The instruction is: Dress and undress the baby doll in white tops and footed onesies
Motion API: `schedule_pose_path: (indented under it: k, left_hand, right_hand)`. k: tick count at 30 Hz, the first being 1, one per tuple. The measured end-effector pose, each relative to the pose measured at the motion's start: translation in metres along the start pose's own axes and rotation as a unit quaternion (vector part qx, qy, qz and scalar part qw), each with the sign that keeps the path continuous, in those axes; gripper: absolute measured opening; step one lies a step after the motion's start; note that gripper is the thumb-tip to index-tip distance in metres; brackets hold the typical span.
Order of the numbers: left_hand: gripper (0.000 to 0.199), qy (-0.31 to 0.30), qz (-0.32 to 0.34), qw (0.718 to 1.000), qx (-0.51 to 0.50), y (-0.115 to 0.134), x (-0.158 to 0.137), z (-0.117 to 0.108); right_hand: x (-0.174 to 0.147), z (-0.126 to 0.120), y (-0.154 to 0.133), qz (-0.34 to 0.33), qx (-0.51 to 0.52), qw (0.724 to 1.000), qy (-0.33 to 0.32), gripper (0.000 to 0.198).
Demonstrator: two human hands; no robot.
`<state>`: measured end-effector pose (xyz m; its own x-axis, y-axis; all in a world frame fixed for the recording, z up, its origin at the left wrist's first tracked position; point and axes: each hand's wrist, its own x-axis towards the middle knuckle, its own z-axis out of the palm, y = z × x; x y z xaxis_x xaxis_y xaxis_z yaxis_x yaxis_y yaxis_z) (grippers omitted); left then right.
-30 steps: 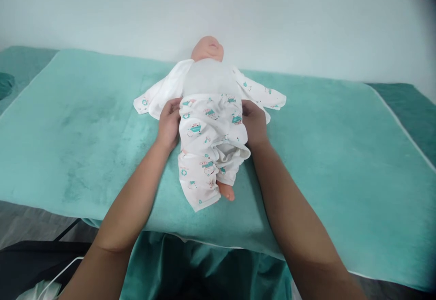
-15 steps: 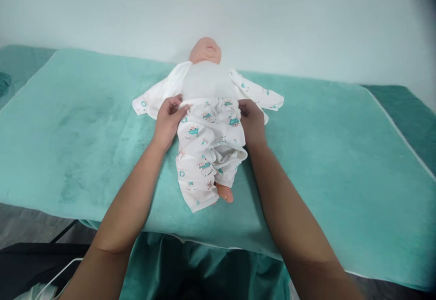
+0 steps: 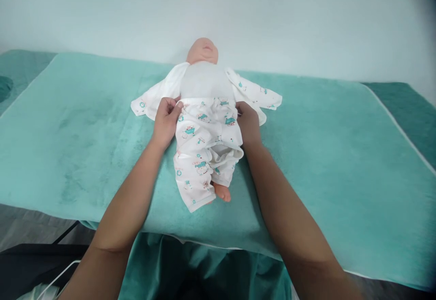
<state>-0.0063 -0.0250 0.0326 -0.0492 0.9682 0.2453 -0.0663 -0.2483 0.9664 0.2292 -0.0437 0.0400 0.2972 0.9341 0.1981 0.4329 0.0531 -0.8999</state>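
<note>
A baby doll (image 3: 202, 51) lies on its back, its head toward the wall and its pale cloth torso bare in front. White printed baby pants (image 3: 200, 129) cover its hips and legs, and one foot (image 3: 222, 192) pokes out of a cuff. My left hand (image 3: 165, 120) pinches the waistband at the left hip. At the opposite hip my right hand (image 3: 249, 122) grips the waistband's side, its fingertips partly hidden by the cloth. A white baby shirt (image 3: 257, 93) lies open under the doll, both sleeves spread outward.
Green plush cloth (image 3: 340, 168) covers the table, which stands against a pale wall (image 3: 289, 22). The front edge runs just below the doll's feet, with green fabric (image 3: 204, 263) hanging there. A black object (image 3: 41, 263) with a white cord sits at lower left.
The doll and pants sit slightly farther left in view. My left thumb has drawn back from over the pants toward the waistband's side edge. Both hands stay at the hips.
</note>
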Motion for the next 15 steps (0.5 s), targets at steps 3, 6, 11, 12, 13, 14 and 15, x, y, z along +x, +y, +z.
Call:
schedule_pose_path:
  k: [3,6,11,12,13,14,15]
  left_hand:
    - [0.037,0.018,-0.004,1.0,0.004,-0.003,0.0,-0.001]
    - [0.034,0.032,-0.01,0.999,0.008,-0.005,0.001,-0.001]
    - [0.029,0.043,0.002,0.999,0.027,-0.005,0.002,0.0]
    - [0.028,0.042,0.005,0.999,0.031,-0.004,0.002,0.001]
    - [0.027,0.038,0.008,0.999,0.033,-0.003,0.003,0.001]
    - [0.027,0.033,0.012,0.999,0.033,-0.003,0.003,0.002]
    - [0.026,0.026,0.016,0.999,0.032,-0.002,0.003,0.002]
  right_hand:
    - [0.001,-0.001,0.002,0.016,0.052,0.998,-0.025,0.012]
    - [-0.001,0.001,0.007,0.027,0.099,0.994,-0.026,0.016]
    - [-0.002,0.0,0.006,-0.061,0.117,0.99,0.039,0.013]
    - [0.0,-0.002,0.004,-0.094,0.114,0.988,0.034,0.013]
    - [0.003,-0.005,0.002,-0.126,0.111,0.986,0.015,0.014]
    - [0.007,-0.009,0.0,-0.155,0.106,0.982,-0.017,0.015]
    - [0.012,-0.013,-0.002,-0.18,0.1,0.977,-0.054,0.019]
